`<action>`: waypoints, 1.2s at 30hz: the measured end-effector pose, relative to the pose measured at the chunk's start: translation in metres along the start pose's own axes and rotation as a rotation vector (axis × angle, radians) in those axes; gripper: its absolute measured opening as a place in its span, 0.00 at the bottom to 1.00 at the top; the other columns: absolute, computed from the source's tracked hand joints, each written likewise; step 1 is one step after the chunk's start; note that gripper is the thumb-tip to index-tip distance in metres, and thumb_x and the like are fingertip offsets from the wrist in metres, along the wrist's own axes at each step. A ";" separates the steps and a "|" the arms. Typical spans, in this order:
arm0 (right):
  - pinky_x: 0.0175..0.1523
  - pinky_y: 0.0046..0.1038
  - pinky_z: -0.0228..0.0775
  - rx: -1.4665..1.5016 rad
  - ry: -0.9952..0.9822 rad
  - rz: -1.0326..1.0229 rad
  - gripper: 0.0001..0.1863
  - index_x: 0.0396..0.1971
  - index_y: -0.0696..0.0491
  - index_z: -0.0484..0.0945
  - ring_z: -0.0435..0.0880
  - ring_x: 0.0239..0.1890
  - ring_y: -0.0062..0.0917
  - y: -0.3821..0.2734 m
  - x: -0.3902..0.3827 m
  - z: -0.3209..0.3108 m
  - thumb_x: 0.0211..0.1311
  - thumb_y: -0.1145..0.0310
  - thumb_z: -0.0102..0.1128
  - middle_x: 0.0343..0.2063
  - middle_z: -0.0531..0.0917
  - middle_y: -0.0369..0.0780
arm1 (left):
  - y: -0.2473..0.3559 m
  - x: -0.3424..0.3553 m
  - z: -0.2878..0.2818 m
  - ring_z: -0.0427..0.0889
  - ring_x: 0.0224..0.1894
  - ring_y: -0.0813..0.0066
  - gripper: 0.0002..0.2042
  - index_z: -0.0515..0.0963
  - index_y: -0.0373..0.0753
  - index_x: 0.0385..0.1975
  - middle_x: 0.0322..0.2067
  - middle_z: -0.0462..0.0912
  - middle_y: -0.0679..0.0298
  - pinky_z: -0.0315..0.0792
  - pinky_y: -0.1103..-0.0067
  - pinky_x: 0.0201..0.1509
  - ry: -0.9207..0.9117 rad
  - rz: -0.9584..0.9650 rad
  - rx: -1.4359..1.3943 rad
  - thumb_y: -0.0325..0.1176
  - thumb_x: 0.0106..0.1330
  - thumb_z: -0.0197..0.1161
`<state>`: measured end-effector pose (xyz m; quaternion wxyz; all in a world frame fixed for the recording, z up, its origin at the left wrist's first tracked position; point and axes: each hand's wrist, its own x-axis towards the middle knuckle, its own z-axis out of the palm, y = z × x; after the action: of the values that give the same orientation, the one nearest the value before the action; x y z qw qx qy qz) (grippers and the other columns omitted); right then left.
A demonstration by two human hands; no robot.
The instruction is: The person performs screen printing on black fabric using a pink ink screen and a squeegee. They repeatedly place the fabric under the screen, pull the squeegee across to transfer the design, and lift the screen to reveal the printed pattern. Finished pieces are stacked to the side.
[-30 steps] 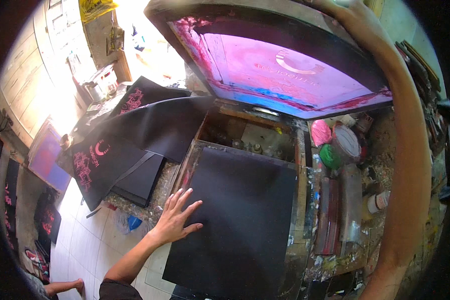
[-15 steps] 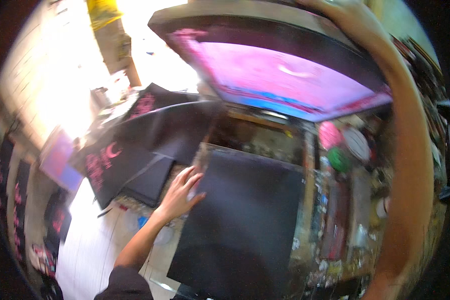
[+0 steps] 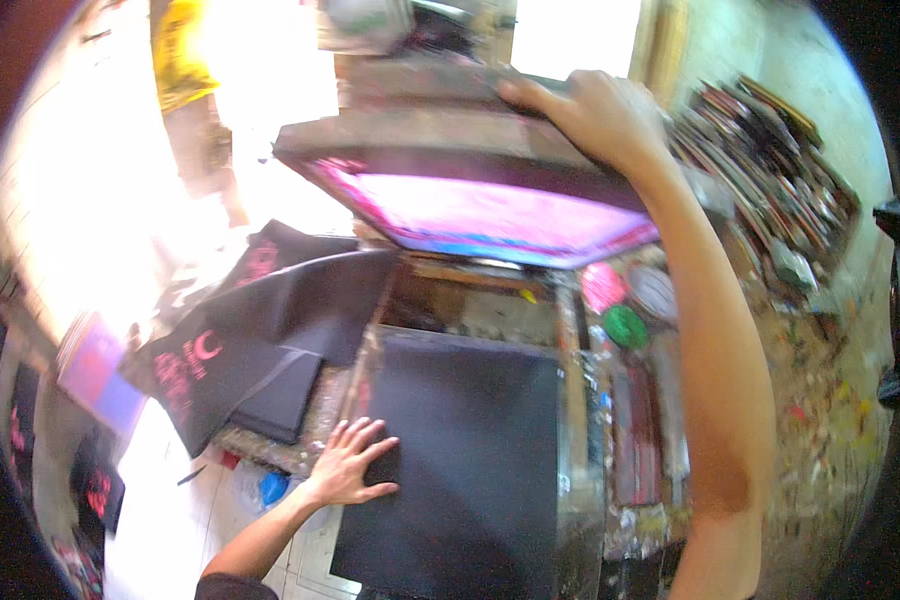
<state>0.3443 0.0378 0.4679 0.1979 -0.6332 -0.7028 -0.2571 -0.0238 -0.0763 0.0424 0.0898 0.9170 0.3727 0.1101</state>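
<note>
My left hand [image 3: 350,468] lies with fingers spread on the left edge of a plain black sheet [image 3: 460,450], which looks like fabric, flat on the work board. My right hand [image 3: 610,115] reaches up and grips the upper edge of a tilted screen printing frame [image 3: 450,150]. Its mesh [image 3: 490,212] is stained pink, with blue along the lower side. The frame stands raised at the far side of the black sheet. To the left, a black piece with a pink crescent and pink print [image 3: 270,310] drapes over a stack of black pieces [image 3: 280,400].
Right of the board sit a pink ball-like item [image 3: 603,288], a green round item [image 3: 625,326], a pale round lid [image 3: 654,292] and a long reddish bar [image 3: 638,430]. Many stacked frames [image 3: 770,175] lean at the far right wall. A yellow bag [image 3: 182,60] hangs far left.
My view has turned rightward and up. The raised frame is tilted more edge-on to me. My left hand has slid nearer along the sheet's left edge, and its fingers now lie flatter.
</note>
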 end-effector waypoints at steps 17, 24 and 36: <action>0.68 0.53 0.56 0.203 -0.200 -0.127 0.25 0.54 0.46 0.81 0.85 0.49 0.29 -0.055 -0.385 0.134 0.58 0.54 0.76 0.40 0.88 0.34 | 0.095 -0.046 -0.029 0.89 0.27 0.65 0.20 0.71 0.28 0.42 0.31 0.86 0.50 0.84 0.74 0.28 0.120 -0.971 -1.233 0.44 0.79 0.61; 0.35 0.48 0.76 0.361 -0.429 0.070 0.18 0.35 0.51 0.80 0.86 0.33 0.51 -0.035 -0.388 0.166 0.56 0.53 0.74 0.27 0.86 0.47 | 0.077 -0.012 -0.080 0.79 0.59 0.49 0.33 0.73 0.36 0.59 0.56 0.78 0.45 0.73 0.59 0.60 0.450 -0.097 -0.007 0.45 0.58 0.79; 0.34 0.48 0.75 0.442 -0.469 0.040 0.23 0.31 0.50 0.79 0.86 0.29 0.48 -0.022 -0.377 0.173 0.51 0.47 0.79 0.24 0.84 0.45 | -0.001 0.064 -0.041 0.84 0.33 0.45 0.22 0.71 0.36 0.35 0.28 0.80 0.51 0.75 0.58 0.37 0.013 0.059 -0.142 0.44 0.60 0.77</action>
<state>0.3760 -0.1551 0.1010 0.1682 -0.6304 -0.7556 0.0585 0.0090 -0.0274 0.0905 0.1487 0.9181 0.3375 0.1450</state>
